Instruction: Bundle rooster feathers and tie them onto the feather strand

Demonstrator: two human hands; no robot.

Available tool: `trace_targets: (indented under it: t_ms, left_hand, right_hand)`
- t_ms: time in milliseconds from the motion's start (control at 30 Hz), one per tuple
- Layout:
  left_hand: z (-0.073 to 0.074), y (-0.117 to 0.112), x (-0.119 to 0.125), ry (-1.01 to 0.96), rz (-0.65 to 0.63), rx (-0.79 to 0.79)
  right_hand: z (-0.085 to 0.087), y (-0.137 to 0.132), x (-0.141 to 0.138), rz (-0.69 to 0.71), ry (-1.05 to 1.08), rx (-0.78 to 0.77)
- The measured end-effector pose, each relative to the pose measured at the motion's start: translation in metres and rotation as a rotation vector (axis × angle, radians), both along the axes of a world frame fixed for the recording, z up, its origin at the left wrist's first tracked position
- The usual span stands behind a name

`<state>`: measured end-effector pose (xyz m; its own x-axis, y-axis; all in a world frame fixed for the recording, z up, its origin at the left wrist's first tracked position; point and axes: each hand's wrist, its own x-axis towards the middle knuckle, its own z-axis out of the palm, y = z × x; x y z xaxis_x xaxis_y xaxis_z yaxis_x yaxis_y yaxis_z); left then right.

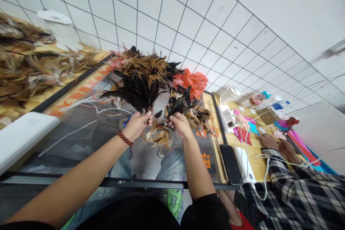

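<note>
Black feathers (137, 91) – pinched in left hand (136, 124); right hand (179, 122) grips smaller feather bunch (179, 104) – above glass table (81, 140).

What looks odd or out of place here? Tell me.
Nothing looks damaged or spilled. Feathers lie in loose heaps on the glass table. The left hand and right hand each pinch a feather bunch. A phone lies near the edge.
</note>
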<state>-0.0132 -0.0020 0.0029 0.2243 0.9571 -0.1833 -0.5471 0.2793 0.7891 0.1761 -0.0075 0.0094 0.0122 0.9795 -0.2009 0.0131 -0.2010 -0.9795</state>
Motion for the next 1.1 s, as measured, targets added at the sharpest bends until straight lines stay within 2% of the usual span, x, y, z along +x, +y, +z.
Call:
trace_targets:
  t_ms: [67,133,200,233,267,400,467,533,600,667,767,833,900,1000,1100]
  left_hand:
    - [-0.001,0.001,-0.001,-0.011,0.01,-0.01]
    - [-0.003,0.002,-0.002,-0.018,0.021,-0.014]
    - [-0.003,0.002,-0.002,-0.015,0.044,-0.011]
    - [-0.002,0.002,-0.002,-0.012,0.057,-0.012]
    - [-0.002,0.002,-0.002,-0.01,0.066,-0.013]
    - [0.002,0.001,-0.001,-0.012,0.071,-0.027]
    - [0.003,0.0,-0.001,-0.008,0.06,-0.027]
    - [0.003,-0.001,0.0,-0.007,0.047,-0.027]
    - [0.003,-0.001,0.0,-0.009,0.04,-0.026]
    - [0.003,-0.001,0.001,-0.008,0.037,-0.026]
    - [0.002,-0.001,0.002,-0.016,0.032,-0.02]
    - [0.003,-0.001,0.003,-0.027,0.03,-0.013]
    - [0.003,-0.001,0.004,-0.004,0.042,-0.019]
    - [0.003,-0.001,0.006,0.085,0.055,-0.041]
    - [0.003,-0.001,0.007,0.132,-0.007,-0.04]
  right_hand:
    - [0.004,-0.004,0.003,0.093,0.058,-0.031]
    - [0.009,-0.008,0.007,0.212,0.029,-0.052]
    - [0.013,-0.01,0.013,0.346,-0.101,-0.072]
    - [0.015,-0.011,0.016,0.361,-0.222,-0.066]
    - [0.016,-0.011,0.018,0.313,-0.383,-0.041]
    - [0.018,-0.01,0.027,-0.162,-1.064,0.053]
    - [0.017,-0.009,0.031,-0.189,-1.21,-0.008]
    - [0.016,-0.008,0.036,-0.103,-1.24,-0.067]
    - [0.015,-0.006,0.041,-0.061,-1.175,-0.057]
    - [0.014,-0.004,0.044,-0.118,-0.976,0.023]
    - [0.014,-0.001,0.042,-0.227,-0.452,0.118]
    - [0.015,0.0,0.033,-0.202,-0.115,0.102]
    - [0.016,-0.001,0.021,-0.138,0.107,0.066]
    - [0.012,-0.003,0.0,-0.092,0.232,0.054]
    - [0.005,-0.005,-0.015,-0.09,0.192,0.079]
